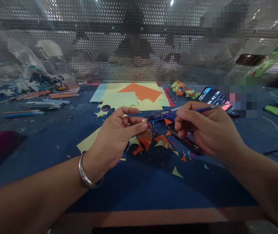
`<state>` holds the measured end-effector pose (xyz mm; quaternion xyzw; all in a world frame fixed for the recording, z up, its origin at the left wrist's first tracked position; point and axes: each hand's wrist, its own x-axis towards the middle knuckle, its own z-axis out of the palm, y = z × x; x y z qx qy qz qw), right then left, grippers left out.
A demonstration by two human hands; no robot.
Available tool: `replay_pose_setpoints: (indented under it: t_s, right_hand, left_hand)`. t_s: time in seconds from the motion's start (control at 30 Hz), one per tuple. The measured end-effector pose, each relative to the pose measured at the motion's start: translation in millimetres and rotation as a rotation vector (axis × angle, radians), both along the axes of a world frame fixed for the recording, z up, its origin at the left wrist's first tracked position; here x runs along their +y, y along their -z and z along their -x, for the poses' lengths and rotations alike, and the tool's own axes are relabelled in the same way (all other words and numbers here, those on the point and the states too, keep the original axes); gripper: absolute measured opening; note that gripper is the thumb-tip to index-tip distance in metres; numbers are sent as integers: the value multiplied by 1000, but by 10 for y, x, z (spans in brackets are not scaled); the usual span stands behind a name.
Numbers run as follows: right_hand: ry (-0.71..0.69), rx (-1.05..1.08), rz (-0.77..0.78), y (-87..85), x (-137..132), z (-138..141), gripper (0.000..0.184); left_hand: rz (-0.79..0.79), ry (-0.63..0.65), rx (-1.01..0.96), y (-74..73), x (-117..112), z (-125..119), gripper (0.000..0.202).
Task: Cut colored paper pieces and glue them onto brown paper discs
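In the middle of the head view my left hand (120, 133), a silver bangle at its wrist, pinches a tiny pale yellow piece (144, 120) between thumb and finger. My right hand (201, 128) is closed round a thin blue stick (208, 108), perhaps a brush or pen. The stick's left end reaches close to the fingertips of my left hand; whether they touch I cannot tell. Just behind the stick lies a dark blue tube-like object (162, 114). A dark, narrow tool (190, 143), partly hidden, rests under my right hand. Orange paper scraps (145, 143) lie below the fingers.
Stacked coloured sheets (151, 105) lie ahead, an orange one (141, 92) on top. A phone (213, 97) with a timer stands behind my right hand. Rolled paper sticks (47, 104) and a bottle (59, 65) are left. A perforated metal screen (100, 39) closes the back.
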<state>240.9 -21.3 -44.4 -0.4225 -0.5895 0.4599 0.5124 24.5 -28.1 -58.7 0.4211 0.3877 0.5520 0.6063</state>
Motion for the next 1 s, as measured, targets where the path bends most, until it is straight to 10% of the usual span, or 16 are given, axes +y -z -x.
replay_pose_setpoints:
  t_s: [1.0]
  right_hand:
    - [-28,13,13,25,14,1,23]
  left_hand:
    - [9,0,-2,7,-14,-14,44]
